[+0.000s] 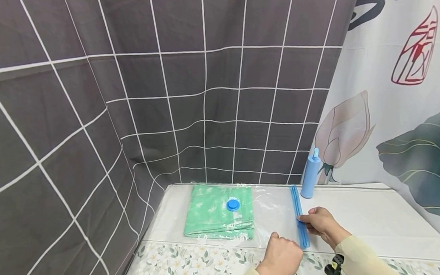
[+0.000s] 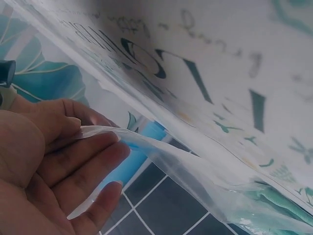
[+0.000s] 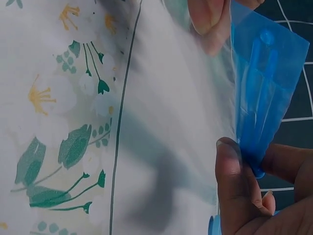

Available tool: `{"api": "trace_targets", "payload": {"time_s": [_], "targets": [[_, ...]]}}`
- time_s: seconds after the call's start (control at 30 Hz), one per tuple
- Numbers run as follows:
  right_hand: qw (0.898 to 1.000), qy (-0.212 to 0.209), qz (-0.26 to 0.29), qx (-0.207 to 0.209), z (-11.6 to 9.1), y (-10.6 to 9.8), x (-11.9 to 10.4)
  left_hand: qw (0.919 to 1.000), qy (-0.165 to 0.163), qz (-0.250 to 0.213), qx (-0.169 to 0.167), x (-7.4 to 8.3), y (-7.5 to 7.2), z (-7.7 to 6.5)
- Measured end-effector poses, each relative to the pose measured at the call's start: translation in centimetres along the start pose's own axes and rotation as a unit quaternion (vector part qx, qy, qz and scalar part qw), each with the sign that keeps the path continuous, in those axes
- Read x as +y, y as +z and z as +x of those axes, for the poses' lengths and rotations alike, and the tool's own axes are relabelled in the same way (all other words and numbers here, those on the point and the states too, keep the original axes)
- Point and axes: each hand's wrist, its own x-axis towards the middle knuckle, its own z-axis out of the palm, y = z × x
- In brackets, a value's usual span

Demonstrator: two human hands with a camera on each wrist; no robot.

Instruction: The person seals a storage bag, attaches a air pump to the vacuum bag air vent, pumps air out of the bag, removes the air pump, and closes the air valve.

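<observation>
A clear vacuum storage bag (image 1: 273, 210) lies flat on the table, with a folded green cloth (image 1: 215, 208) inside it at the left. Its round blue valve (image 1: 233, 204) sits over the cloth. Along the bag's right end runs a blue zip strip (image 1: 295, 202). My right hand (image 1: 322, 224) pinches this strip near its middle, thumb and fingers on either side of it in the right wrist view. Near the front edge of the bag, my left hand (image 1: 282, 259) pinches clear plastic between thumb and forefinger, its other fingers loosely bent in the left wrist view.
Behind the strip's far end stands a light blue hand pump (image 1: 311, 176). A flower-printed cloth (image 1: 175, 266) covers the table's front part. Dark checked curtains (image 1: 219, 73) hang at the back and left, and a white printed curtain (image 1: 358, 145) at the right.
</observation>
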Motion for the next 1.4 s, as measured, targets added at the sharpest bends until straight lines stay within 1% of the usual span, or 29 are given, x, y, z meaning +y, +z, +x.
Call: {"api": "trace_targets", "payload": {"time_s": [0.3, 0.43, 0.63, 0.87, 1.1, 1.4], "targets": [[1.000, 0.009, 0.007, -0.001, 0.16, 0.24, -0.32, 1.0000, 0.007, -0.001, 0.003, -0.13, 0.02, -0.25], [1.000, 0.003, 0.009, -0.001, 0.19, 0.17, -0.25, 1.0000, 0.008, 0.002, 0.001, -0.12, -0.09, -0.31], [1.000, -0.003, 0.011, -0.001, 0.36, 0.11, -0.02, 0.9999, 0.011, -0.008, 0.002, -0.06, -0.13, -0.33], [1.000, -0.004, 0.006, -0.002, 0.31, 0.18, -0.16, 0.9998, 0.007, -0.006, 0.018, -0.06, 0.10, -0.42], [1.000, -0.006, -0.002, 0.003, 0.59, 0.20, -0.28, 0.9999, 0.004, -0.011, 0.012, -0.17, -0.19, -0.41], [1.000, 0.000, 0.000, 0.006, 0.77, 0.07, -0.51, 0.9995, -0.004, 0.000, 0.033, -0.15, -0.29, -0.53]]}}
